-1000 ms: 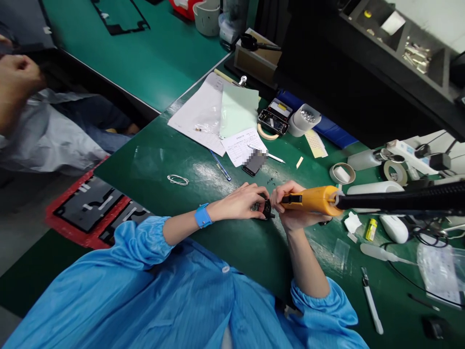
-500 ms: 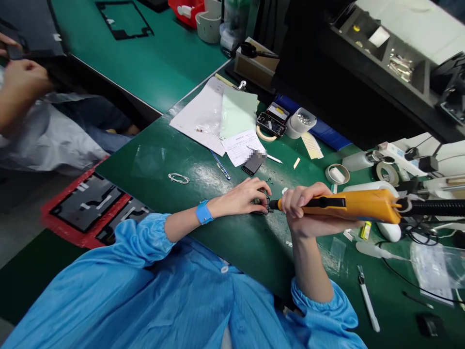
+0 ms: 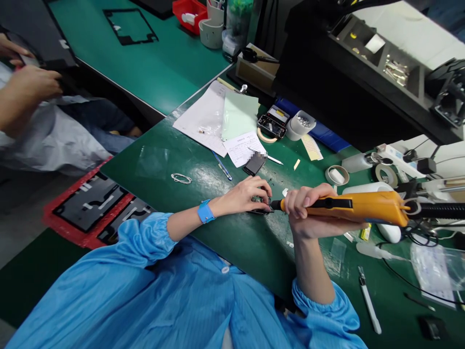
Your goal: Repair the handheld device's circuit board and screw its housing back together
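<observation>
My right hand (image 3: pixel 308 208) is wrapped round an orange electric screwdriver (image 3: pixel 374 207), held nearly level with its dark tip pointing left. That tip meets the edge of a small dark electronic device (image 3: pixel 258 210) with bare circuitry showing; whether it touches a screw is too small to tell. My left hand (image 3: pixel 250 195), with a blue wrist strap (image 3: pixel 206 212), grips the device between thumb and fingers down at the green table (image 3: pixel 232 242). The fingers cover much of it. Just beyond lies a dark phone-like unit (image 3: pixel 255 164).
Papers (image 3: pixel 203 116), a pen (image 3: pixel 221 166) and a coiled white cable (image 3: pixel 180 179) lie to the left. A white cup of small parts (image 3: pixel 301 125) stands behind. At right are a craft knife (image 3: pixel 369 300) and cables. A co-worker's hands (image 3: pixel 29 87) are at far left.
The view has shifted slightly. Both hands keep nearly the same places, with the screwdriver still at the device. The co-worker's hands have moved a little.
</observation>
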Motion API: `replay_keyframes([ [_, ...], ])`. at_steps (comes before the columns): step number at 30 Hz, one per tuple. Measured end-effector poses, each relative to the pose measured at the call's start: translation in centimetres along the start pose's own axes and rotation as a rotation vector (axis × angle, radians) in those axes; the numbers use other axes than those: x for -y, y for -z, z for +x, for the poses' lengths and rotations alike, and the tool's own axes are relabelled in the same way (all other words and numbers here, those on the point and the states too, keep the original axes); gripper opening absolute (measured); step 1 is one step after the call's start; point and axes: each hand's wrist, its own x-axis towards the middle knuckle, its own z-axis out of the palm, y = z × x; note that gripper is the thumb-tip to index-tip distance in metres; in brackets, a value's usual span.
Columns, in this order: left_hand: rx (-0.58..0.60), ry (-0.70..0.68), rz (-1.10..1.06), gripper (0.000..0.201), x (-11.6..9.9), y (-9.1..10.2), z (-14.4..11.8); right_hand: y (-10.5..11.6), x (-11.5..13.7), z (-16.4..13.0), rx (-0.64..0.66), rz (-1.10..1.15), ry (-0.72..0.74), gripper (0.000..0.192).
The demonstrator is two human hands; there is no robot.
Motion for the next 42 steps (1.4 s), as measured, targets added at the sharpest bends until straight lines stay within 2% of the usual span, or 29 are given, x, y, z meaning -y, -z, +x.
replay_keyframes([
  [9,0.098,-0.038,-0.068,0.017,-0.3,0.5,0.1,-0.5,0.6,-0.8,-0.003,-0.062,-0.009,0.081],
  [14,0.084,0.003,-0.056,0.016,0.0,0.7,0.0,-0.2,0.5,-1.9,0.037,-0.084,-0.070,0.082],
  [15,0.085,0.013,-0.039,0.022,0.1,0.7,-0.2,-0.1,0.3,-2.0,0.049,-0.082,-0.086,0.083],
  [18,0.134,0.031,0.071,0.061,0.3,0.4,-0.6,0.2,-0.2,-2.3,0.060,-0.071,-0.123,0.085],
  [20,0.176,0.044,0.154,0.070,0.5,0.1,-0.8,0.3,-0.5,-2.4,0.060,-0.068,-0.133,0.085],
  [28,0.209,0.047,0.219,0.049,1.1,-0.4,-0.9,0.2,-1.0,-2.8,0.014,-0.127,-0.136,0.088],
  [42,0.236,0.060,0.248,0.051,0.8,-0.1,-0.6,0.3,-1.5,-2.7,0.111,-0.129,-0.147,0.084],
])
